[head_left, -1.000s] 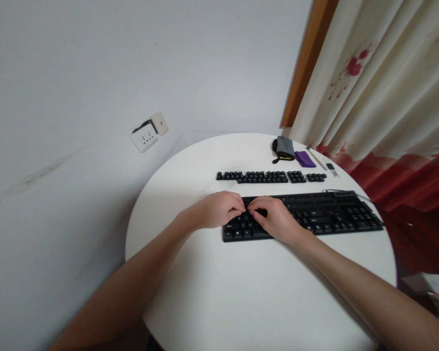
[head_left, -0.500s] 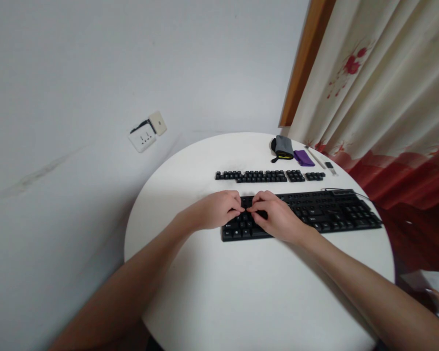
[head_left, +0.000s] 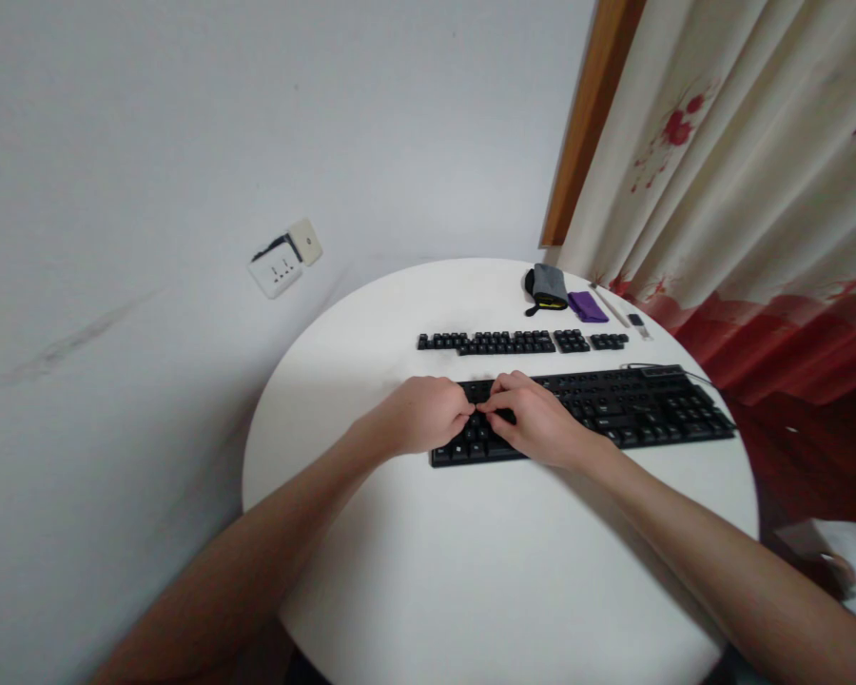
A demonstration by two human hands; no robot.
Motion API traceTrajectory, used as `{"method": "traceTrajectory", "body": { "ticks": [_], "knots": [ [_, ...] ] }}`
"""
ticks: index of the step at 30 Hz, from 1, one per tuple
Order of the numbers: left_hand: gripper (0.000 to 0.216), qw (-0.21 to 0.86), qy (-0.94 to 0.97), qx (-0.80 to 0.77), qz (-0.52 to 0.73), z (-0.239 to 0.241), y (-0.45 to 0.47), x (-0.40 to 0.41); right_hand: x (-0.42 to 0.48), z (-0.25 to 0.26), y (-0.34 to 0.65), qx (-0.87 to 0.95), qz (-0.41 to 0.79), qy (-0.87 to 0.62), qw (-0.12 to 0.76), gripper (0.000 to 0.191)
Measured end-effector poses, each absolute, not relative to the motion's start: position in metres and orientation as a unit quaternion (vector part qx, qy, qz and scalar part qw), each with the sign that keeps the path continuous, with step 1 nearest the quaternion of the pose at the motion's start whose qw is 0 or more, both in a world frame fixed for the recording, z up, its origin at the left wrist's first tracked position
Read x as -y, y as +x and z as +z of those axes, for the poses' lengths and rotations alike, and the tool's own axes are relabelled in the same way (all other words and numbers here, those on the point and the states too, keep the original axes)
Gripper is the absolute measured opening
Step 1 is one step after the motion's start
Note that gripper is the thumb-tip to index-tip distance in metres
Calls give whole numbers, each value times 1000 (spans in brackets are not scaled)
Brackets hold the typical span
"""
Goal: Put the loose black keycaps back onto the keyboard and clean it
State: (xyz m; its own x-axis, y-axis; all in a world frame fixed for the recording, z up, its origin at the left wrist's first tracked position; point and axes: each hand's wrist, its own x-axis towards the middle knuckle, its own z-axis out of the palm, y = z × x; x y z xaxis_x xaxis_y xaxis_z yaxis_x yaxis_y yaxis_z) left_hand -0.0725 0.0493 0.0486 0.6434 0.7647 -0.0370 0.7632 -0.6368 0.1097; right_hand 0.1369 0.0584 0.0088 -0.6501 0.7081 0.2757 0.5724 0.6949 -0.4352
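Observation:
A black keyboard lies on the round white table, its upper rows partly without keycaps. My left hand is over its left end, fingers curled and closed in a pinch. Close beside it, my right hand pinches with thumb and forefinger at the same spot, fingertips nearly meeting the left ones. Whatever is between the fingers is too small and hidden to make out. Behind the keyboard, loose black keycaps stand lined up in rows.
At the back right lie a grey and black folded pouch, a purple cloth, a thin pale stick and a small dark-topped item. A wall with a socket borders the left; a curtain hangs at the right.
The left hand has turned slightly, its fingers now curled more tightly. The right hand has barely moved. The whole view has shifted a little.

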Motion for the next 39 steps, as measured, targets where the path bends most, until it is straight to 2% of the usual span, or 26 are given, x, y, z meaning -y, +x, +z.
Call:
{"method": "traceTrajectory", "body": {
  "ticks": [18,23,27,33,39],
  "knots": [
    [25,120,903,-411,25,47,-73,-53,-63,12,139,896,157,-367,192,23],
    [25,155,918,-359,58,42,-79,-62,-64,8,142,898,147,-371,184,22],
    [22,135,914,-367,108,40,-82,-69,-64,5,143,893,159,-363,213,24],
    [18,109,899,-395,153,44,-86,-72,-63,3,141,855,183,-371,312,24],
    [17,135,911,-375,105,36,-91,-76,-62,0,140,864,187,-355,305,33]
  ]
}}
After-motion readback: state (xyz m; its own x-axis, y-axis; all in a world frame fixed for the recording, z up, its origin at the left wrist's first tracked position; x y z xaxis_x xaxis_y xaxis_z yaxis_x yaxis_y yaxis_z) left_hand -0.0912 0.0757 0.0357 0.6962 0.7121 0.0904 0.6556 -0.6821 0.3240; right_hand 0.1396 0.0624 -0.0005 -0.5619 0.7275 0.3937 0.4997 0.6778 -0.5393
